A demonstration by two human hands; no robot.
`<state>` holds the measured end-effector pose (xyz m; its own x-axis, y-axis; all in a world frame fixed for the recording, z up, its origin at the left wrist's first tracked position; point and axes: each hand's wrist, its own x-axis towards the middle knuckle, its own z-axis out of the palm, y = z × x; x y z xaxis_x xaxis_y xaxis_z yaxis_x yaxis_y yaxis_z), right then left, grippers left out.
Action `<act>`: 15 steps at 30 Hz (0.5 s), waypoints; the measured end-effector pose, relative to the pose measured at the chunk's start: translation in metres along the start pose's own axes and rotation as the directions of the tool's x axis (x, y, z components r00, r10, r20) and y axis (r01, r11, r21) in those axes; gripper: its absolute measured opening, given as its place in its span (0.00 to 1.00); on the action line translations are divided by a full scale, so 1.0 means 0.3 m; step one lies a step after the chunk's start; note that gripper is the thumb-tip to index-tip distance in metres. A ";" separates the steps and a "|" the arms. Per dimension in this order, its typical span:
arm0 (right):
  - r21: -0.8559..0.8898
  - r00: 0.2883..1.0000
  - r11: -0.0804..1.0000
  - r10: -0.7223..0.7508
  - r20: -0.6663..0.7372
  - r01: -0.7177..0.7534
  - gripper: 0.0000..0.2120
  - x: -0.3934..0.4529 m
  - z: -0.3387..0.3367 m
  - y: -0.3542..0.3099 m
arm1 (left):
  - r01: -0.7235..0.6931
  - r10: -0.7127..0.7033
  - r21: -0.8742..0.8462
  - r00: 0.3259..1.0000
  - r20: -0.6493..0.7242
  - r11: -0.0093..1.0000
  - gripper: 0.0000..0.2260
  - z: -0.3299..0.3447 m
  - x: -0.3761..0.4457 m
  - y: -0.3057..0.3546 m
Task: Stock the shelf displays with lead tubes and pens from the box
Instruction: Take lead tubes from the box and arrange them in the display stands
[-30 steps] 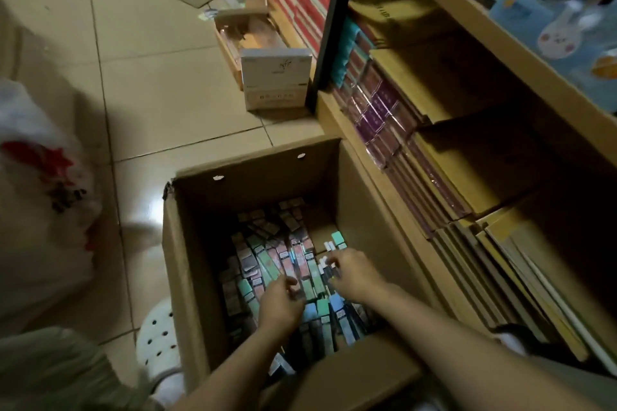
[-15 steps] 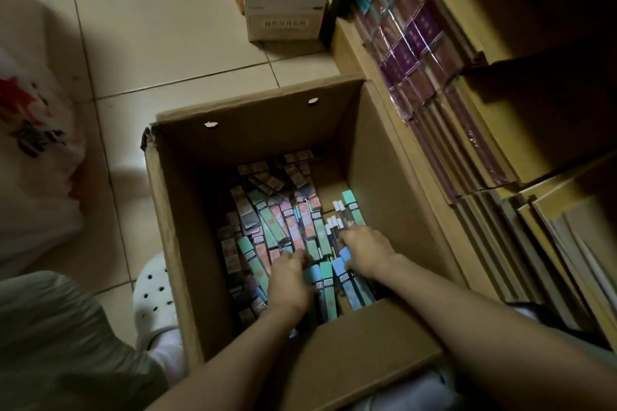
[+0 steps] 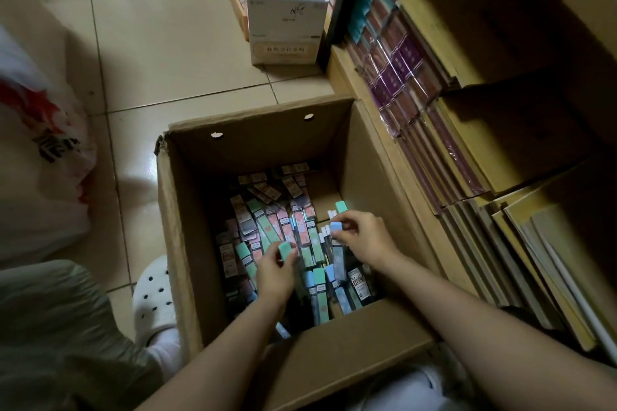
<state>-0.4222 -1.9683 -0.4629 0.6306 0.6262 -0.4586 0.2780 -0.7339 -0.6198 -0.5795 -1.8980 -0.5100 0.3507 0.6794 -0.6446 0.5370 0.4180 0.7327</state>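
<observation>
An open cardboard box [image 3: 187, 243] stands on the tiled floor, filled with several flat lead tubes [image 3: 267, 227] in green, pink, blue and dark colours. My left hand [image 3: 275, 272] is down inside it and pinches the top of a green lead tube [image 3: 285, 248]. My right hand [image 3: 364, 238] holds a blue lead tube [image 3: 335, 228] by its cap, with more tubes gathered under the palm. The wooden shelf [image 3: 347, 77] runs along the right side of the box.
The shelf holds rows of purple and red wrapped packs [image 3: 400, 70] and stacked flat boxes [image 3: 500, 130]. A white carton [image 3: 287, 27] stands on the floor behind the box. A white plastic bag [image 3: 40, 157] lies at left. A white clog [image 3: 152, 297] touches the box's left wall.
Both hands rose from the pile, each now lifting one tube by its cap. The view tilted slightly back up toward the shelf.
</observation>
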 end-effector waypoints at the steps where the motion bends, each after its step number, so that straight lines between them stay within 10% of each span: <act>1: 0.030 0.999 0.999 0.027 0.019 -0.028 0.12 -0.004 0.001 -0.005 | -0.006 0.007 -0.046 1.000 0.016 0.999 0.09 -0.003 -0.002 0.012; 12: 0.363 0.946 0.900 0.135 0.294 -0.241 0.13 -0.032 0.067 -0.042 | 0.142 -0.092 -0.065 0.868 0.488 0.988 0.16 -0.012 -0.033 0.054; 15: 0.046 0.964 0.986 0.149 0.222 -0.163 0.12 -0.006 0.051 -0.006 | 0.182 -0.130 -0.105 0.917 0.378 0.978 0.15 -0.011 -0.025 0.050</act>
<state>-0.4348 -1.9641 -0.4707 0.4879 0.5528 -0.6755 0.1385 -0.8131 -0.5654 -0.5767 -1.8948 -0.4935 0.5417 0.3404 -0.7685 0.5084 0.5954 0.6221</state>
